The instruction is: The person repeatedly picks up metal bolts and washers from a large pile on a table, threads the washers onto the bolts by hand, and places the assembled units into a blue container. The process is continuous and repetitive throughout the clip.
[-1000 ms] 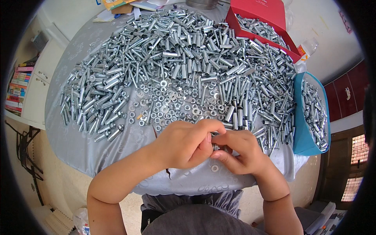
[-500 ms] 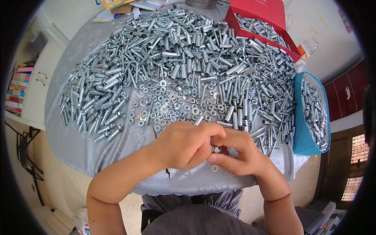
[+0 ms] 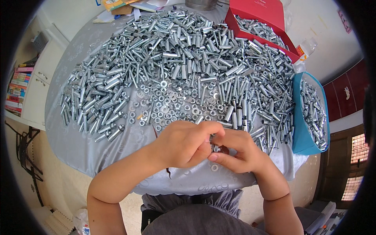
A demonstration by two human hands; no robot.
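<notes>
My left hand and my right hand meet above the near edge of the table. Between them is a small steel anchor bolt, of which only the end with a nut and washer shows. The left fingers are curled around its hidden part. My right thumb and bent fingers close on the nut end. Just below the right thumb a flat washer lies on the cloth. Past my knuckles are loose nuts and washers.
A big heap of metal sleeves and bolts covers the grey tablecloth. Bolts fitted with nuts lie at the left. A red box and a teal fabric bin, both full of metal parts, stand at the right.
My fingers have shifted slightly around the anchor bolt, and a bit more of its nut end shows. Both arms stay in nearly the same place.
</notes>
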